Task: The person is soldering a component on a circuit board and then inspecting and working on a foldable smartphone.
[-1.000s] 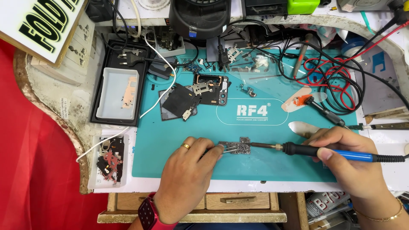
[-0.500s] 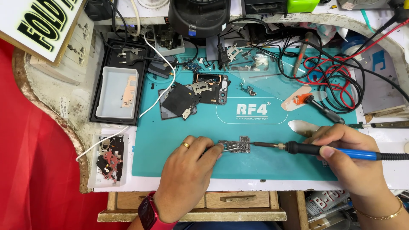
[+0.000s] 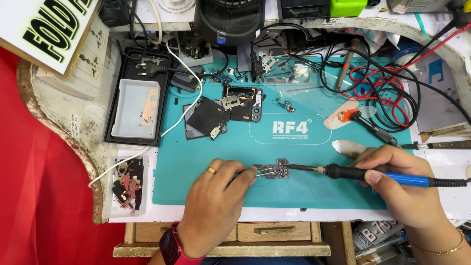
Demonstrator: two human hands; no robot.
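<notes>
Soldering a small circuit board on the teal mat

The left hand [image 3: 213, 201] is pinching tweezers [image 3: 262, 169] against the circuit board [image 3: 277, 171] at the mat's [image 3: 206, 162] near edge; the right hand [image 3: 400, 189] is gripping a blue-handled soldering iron [image 3: 373, 174], its tip touching the board.

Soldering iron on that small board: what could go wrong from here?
1. The left hand pins the small circuit board with tweezers, fingertips close to the soldering iron tip; a slip could burn them.
2. The board lies loose on the teal mat, held only at one end, so pressure from the iron might swivel it.
3. The iron's cord trails off past the right hand; a snag could jerk the tip.
</notes>
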